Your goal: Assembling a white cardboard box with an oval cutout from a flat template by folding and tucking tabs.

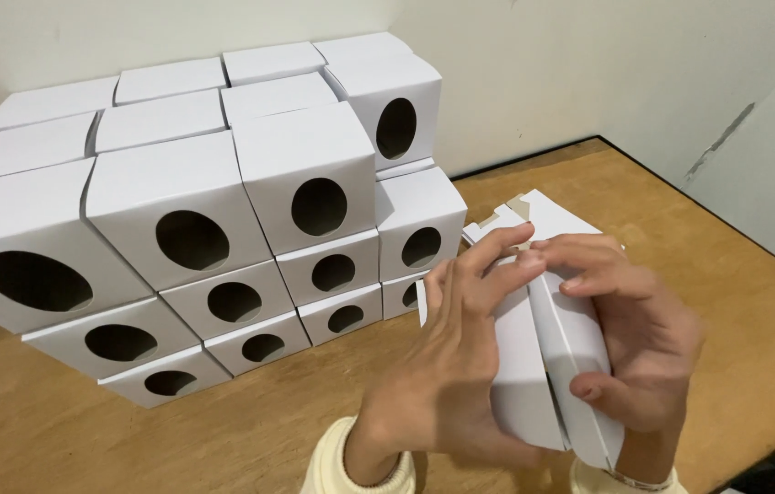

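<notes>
- Both your hands are wrapped around that half-folded white carton (547, 352), held up in the air over the table, off to the right of the stack and not touching it.
- Your left hand (447, 366) cups the near side with fingers pressed flat on a panel; your right hand (630, 343) clamps the far side, thumb on the lower flap, fingertips meeting the left ones at the top edge.
- What I'd watch: the seam down the middle looks open, so if you squeeze unevenly a panel could crease where it shouldn't.
- The little tab (508, 212) sticking up at the back looks flimsy. Catch it with a fingertip and it'll probably bend or tear.
- The stack of finished white boxes (223, 229) with oval holes sits pretty near. Some in the top row look tilted, so a bump from your elbow could tip a few.
- Surface is a wooden table (735, 274), light brown, with a dark edge along the back.
- Room: plain off-white walls meeting in a corner behind the stack, with a cracked strip (721, 140) on the right wall.
</notes>
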